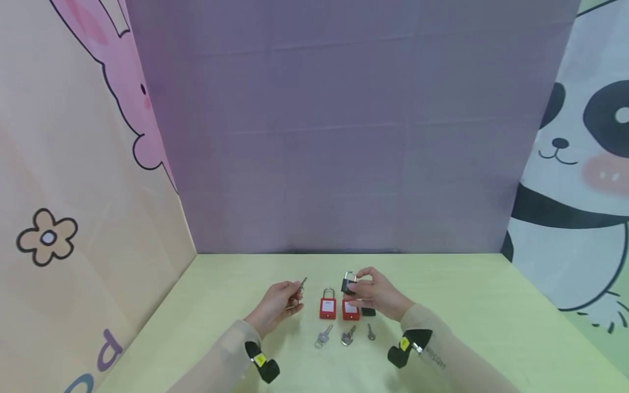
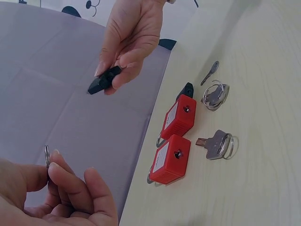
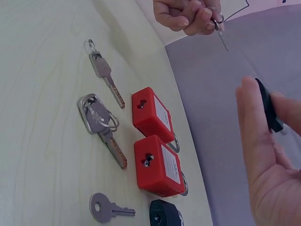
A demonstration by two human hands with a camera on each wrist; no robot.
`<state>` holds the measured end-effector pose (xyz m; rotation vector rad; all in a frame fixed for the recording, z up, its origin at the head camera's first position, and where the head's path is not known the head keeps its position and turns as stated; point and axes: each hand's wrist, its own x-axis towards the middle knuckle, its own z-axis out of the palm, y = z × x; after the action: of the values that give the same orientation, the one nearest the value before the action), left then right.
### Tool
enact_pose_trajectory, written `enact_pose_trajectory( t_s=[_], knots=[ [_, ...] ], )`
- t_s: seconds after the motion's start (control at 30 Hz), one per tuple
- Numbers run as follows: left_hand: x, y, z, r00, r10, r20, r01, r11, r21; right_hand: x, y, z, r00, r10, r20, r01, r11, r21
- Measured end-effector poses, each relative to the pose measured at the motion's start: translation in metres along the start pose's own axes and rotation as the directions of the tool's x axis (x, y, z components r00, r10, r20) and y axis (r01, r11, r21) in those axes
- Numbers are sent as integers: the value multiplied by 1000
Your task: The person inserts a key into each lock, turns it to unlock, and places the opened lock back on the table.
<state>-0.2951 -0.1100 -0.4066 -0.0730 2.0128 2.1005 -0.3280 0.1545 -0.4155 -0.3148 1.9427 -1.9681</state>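
Observation:
My left hand (image 1: 276,307) pinches a small key (image 3: 221,35) with a ring between thumb and fingers, above the table's left middle. In my right hand (image 1: 382,296) is a black padlock (image 1: 348,285), gripped by its body between thumb and fingers, shackle upward in the head view. The left wrist view shows the keyhole end of this padlock (image 2: 104,80). Key and held padlock are apart. Below the hands lie two red padlocks (image 1: 327,309) with white labels, side by side. A second black padlock (image 3: 162,214) lies beside them, partly hidden by the right hand in the head view.
Nearer to me on the pale table (image 1: 221,295) lie a key with a ring (image 1: 322,337), another ringed key (image 1: 348,336) and a bare key (image 1: 371,332), roughly in line with the padlocks. A purple-grey backdrop (image 1: 344,136) rises at the table's far edge.

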Motion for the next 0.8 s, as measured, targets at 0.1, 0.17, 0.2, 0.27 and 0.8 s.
enact_pose_trajectory(
  t_s=[0.1,0.17,0.2,0.27,0.8],
  knots=[
    [0,-1,0,1000,0,-3,0,1000,-3,0,0,1,1000,7,-16,-8,999,-38],
    [0,-1,0,1000,3,-2,-3,1000,-6,-1,-1,1,1000,10,-20,-10,999,-43],
    [0,-1,0,1000,6,-1,-6,1000,-7,-1,-1,1,1000,10,-19,-10,999,-43],
    [0,-2,0,1000,10,3,-10,1000,-9,-1,-1,1,1000,9,-16,-10,999,-40],
    [1,-4,3,1000,-11,14,11,1000,-12,-6,-6,6,971,238,-40,-210,914,346]
  ],
)
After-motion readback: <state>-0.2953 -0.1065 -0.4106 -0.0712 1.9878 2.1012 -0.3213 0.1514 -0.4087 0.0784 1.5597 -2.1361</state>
